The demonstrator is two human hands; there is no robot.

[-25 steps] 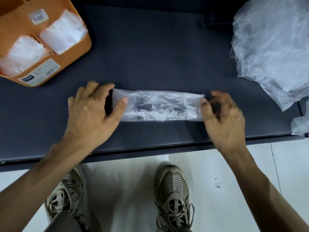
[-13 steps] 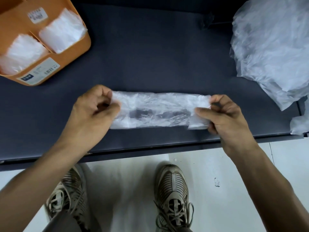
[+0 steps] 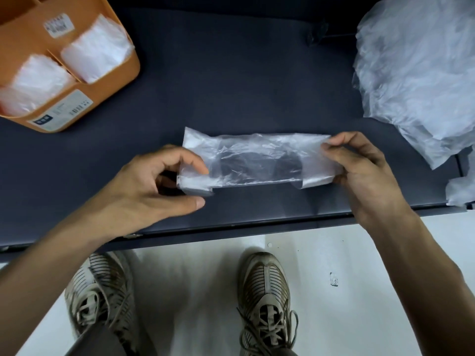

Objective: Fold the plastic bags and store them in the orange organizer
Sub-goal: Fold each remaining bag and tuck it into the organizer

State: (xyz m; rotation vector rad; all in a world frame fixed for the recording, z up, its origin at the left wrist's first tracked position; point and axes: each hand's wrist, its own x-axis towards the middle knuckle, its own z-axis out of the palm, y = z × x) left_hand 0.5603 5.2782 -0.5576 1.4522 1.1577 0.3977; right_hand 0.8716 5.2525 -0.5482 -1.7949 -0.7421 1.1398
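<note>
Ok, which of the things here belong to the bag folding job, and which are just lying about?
Part of the job:
folded bag strip, held by left hand and right hand
orange organizer
stored bags
unfolded bag pile

Just lying about:
shoes
floor scrap

We held a folded plastic bag (image 3: 257,160) between our left hand (image 3: 151,191) and right hand (image 3: 359,173), near the table's (image 3: 231,80) near edge.

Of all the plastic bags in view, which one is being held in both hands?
The flat folded strip of bag at the table's front middle, gripped at each end by the left hand and right hand. The others sit in the orange organizer or the loose pile.
</note>
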